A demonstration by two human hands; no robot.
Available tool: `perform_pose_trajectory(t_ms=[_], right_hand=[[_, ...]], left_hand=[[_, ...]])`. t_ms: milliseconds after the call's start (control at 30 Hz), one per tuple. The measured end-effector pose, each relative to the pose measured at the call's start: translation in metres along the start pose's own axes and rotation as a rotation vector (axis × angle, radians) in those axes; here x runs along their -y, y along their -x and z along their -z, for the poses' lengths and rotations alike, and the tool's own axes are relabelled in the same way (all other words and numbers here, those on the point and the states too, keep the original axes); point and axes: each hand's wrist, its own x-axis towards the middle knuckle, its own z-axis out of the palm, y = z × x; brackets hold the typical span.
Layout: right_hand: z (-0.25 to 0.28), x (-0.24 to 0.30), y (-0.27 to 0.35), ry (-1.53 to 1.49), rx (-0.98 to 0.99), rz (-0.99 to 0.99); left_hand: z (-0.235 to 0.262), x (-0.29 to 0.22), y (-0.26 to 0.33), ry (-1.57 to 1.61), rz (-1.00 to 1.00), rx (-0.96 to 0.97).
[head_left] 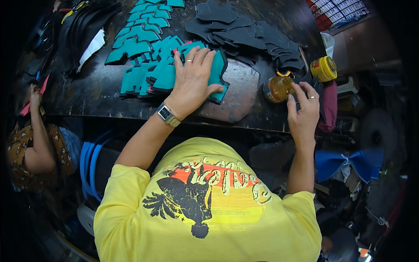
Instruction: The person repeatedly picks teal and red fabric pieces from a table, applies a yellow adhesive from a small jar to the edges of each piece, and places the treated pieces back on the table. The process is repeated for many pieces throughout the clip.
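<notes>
Teal cut pieces (174, 70) lay fanned at twelve o'clock, pinned under the flat, open left hand (192, 76). At two o'clock the right hand (303, 111) fingered an open glue jar (278, 88); a nudge might have tipped it onto the dark worktable (96, 94).

You're at a dark, scuffed worktable (87, 94) that fills the upper middle of your view; its near edge runs across just above your chest. A smooth grey oval slab (238, 94) lies on it close to that near edge. Under the table the space is dim and cluttered, with blue tubing (89, 163) to your left and blue cloth (349, 161) to your right. Beyond the table's far right corner you can see a brown cabinet (364, 41) and a patch of brighter light. Both sides of the room fall into shadow.
</notes>
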Motion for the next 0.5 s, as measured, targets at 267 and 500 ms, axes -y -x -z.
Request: perform_pose_trajectory(t_ms=[267,500], right_hand=[[0.023,0.016,0.011,-0.342,-0.037,-0.013],[0.004,0.057,0.004,-0.924,-0.040,0.083]], left_hand=[[0.019,-0.011,-0.004,0.538,0.026,0.062],[0.031,-0.028,0.003,1.294,0.220,0.435]])
